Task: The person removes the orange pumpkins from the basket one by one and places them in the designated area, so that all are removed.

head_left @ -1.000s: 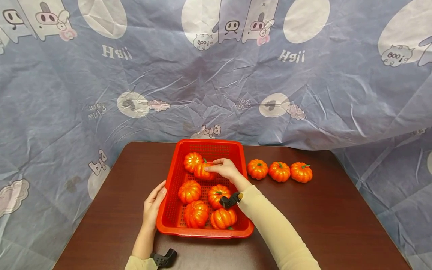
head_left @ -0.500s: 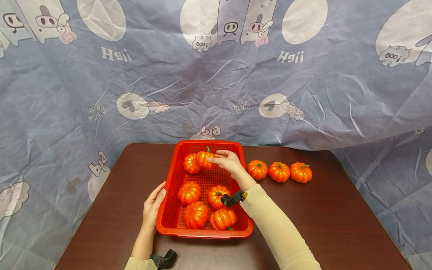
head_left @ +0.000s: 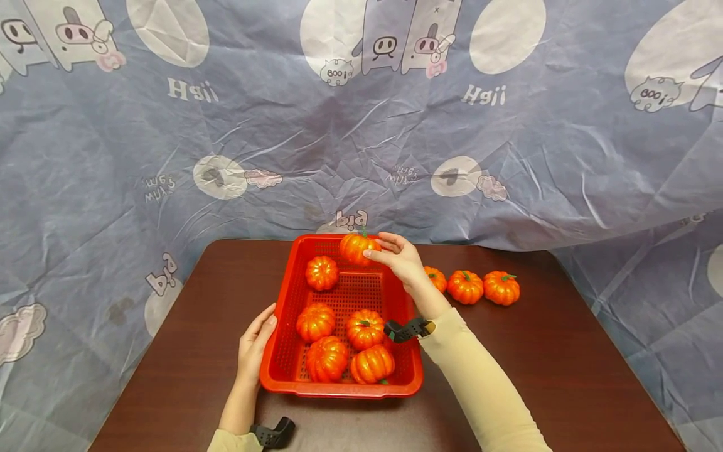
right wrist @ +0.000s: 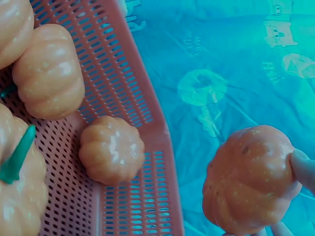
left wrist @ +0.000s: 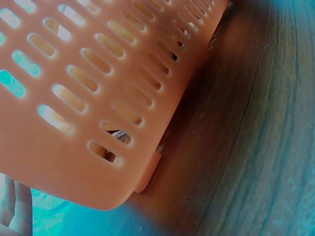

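My right hand (head_left: 402,258) pinches a small orange pumpkin (head_left: 357,250) between thumb and fingers, over the far right part of the red basket (head_left: 339,390). In the right wrist view this pumpkin (right wrist: 251,179) shows against the curtain, the thumb on its side. My left hand (head_left: 255,342) rests along the outside of the basket's left wall, fingers nearly straight and fingertips at the rim. Several more pumpkins lie in the basket, one alone at the far left (head_left: 322,273) and the others toward the near end. In the left wrist view the slotted wall (left wrist: 74,147) fills much of the picture.
Right of the basket, three pumpkins stand in a row on the dark brown table (head_left: 553,351); my right hand partly covers the leftmost one (head_left: 436,278). A printed grey-blue curtain (head_left: 316,138) hangs behind the table's far edge.
My right hand has lifted the pumpkin from beside the far-left one and carried it up and to the right, toward the basket's far right corner. The left hand has stayed in place.
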Demonstrator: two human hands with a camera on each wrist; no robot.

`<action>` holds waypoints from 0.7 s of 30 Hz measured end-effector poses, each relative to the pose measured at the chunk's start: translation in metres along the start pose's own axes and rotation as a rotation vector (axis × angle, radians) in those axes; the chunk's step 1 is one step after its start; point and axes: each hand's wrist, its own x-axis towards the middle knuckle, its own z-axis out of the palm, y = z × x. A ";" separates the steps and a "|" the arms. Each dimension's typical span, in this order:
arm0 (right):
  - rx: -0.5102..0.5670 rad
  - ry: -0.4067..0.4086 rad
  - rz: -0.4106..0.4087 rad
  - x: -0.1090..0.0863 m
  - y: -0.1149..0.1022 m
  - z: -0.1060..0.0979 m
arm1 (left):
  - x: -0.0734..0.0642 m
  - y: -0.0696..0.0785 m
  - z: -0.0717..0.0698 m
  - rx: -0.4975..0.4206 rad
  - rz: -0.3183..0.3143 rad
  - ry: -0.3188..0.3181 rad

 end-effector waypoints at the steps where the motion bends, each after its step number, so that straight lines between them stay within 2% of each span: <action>1: 0.014 0.006 -0.007 -0.002 -0.002 -0.002 | 0.000 0.000 0.000 -0.001 0.002 0.000; 11: 0.018 0.067 -0.058 -0.025 -0.014 -0.040 | 0.000 0.000 0.000 -0.006 -0.002 -0.002; 21: -0.037 0.168 -0.132 -0.047 -0.006 -0.079 | -0.002 0.002 0.000 -0.008 0.004 -0.002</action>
